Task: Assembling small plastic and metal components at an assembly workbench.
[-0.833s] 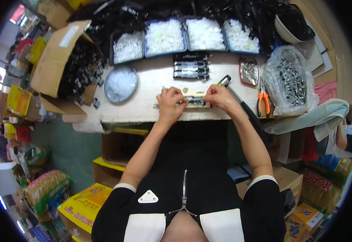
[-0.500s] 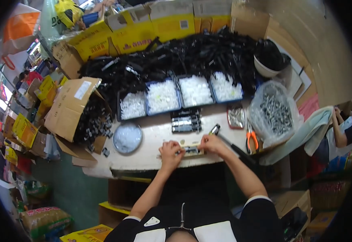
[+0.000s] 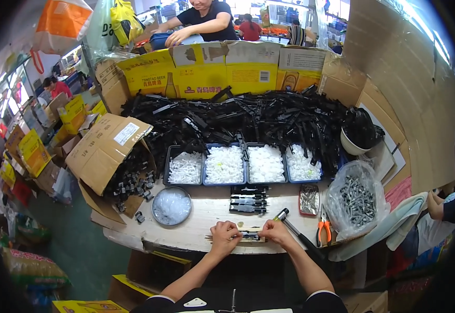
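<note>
Near the table's front edge, a slim black part with a silvery middle (image 3: pixel 249 235) lies in a small pale holder (image 3: pixel 259 240). My left hand (image 3: pixel 224 239) is at its left end, thumb and fingers closed together. At the other end my right hand (image 3: pixel 276 233) pinches with its fingertips down at the holder. Whatever small piece is between the fingers of either hand is too small to make out. Just beyond, several similar black and silver parts (image 3: pixel 248 200) lie in a stack. A hammer (image 3: pixel 296 229) with a dark handle rests right of my right hand.
Four trays, one being a blue tray (image 3: pixel 225 183), hold white plastic pieces before a heap of black parts (image 3: pixel 269 115). Left are a round dish (image 3: pixel 172 221) and a tipped carton (image 3: pixel 107 151). Right are orange-handled pliers (image 3: pixel 324 232), a pin box (image 3: pixel 309 200) and a bag of screws (image 3: pixel 360 201).
My view has tilted up, so the table sits lower and a co-worker behind the cardboard wall shows. Both hands stay at the holder; the left fingers have drawn closer together over the part.
</note>
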`<state>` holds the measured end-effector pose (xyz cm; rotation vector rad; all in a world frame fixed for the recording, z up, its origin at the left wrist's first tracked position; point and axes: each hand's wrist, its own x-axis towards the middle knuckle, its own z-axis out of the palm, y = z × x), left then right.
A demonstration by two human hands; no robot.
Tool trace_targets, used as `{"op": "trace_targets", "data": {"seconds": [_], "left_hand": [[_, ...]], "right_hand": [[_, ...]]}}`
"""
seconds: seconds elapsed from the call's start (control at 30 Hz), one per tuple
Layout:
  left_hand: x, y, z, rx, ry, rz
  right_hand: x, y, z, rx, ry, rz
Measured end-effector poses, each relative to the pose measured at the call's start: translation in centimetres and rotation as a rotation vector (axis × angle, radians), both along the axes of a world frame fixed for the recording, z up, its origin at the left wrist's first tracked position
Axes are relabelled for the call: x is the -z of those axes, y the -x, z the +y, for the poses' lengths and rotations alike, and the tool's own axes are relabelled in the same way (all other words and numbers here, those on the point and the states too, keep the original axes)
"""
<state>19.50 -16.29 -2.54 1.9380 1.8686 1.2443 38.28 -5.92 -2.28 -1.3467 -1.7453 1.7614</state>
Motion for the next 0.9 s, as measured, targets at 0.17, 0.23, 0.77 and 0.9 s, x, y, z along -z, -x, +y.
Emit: {"op": "trace_targets", "data": {"seconds": [0.17,0.23,0.77,0.9], "left_hand": [[0.4,-0.1,-0.2,0.008,-0.018,-0.003],[0.3,-0.1,-0.4,0.006,-0.025,0.0],[-1.0,-0.3,0.3,-0.002,-0.011,0.01],[-0.6,-0.3,-0.2,0.01,0.005,0.007]], "right_hand": [[-1.1,0.0,-0.1,-0.022,-0.012,-0.082],[-0.5,-0.2,-0.2,-0.047,-0.056,-0.107],[-4.8,-0.7,2.1,-0.128,-0.321,-0.163],[-5.6,-2.0,6.4,-0.001,-0.439,-0.119]]}}
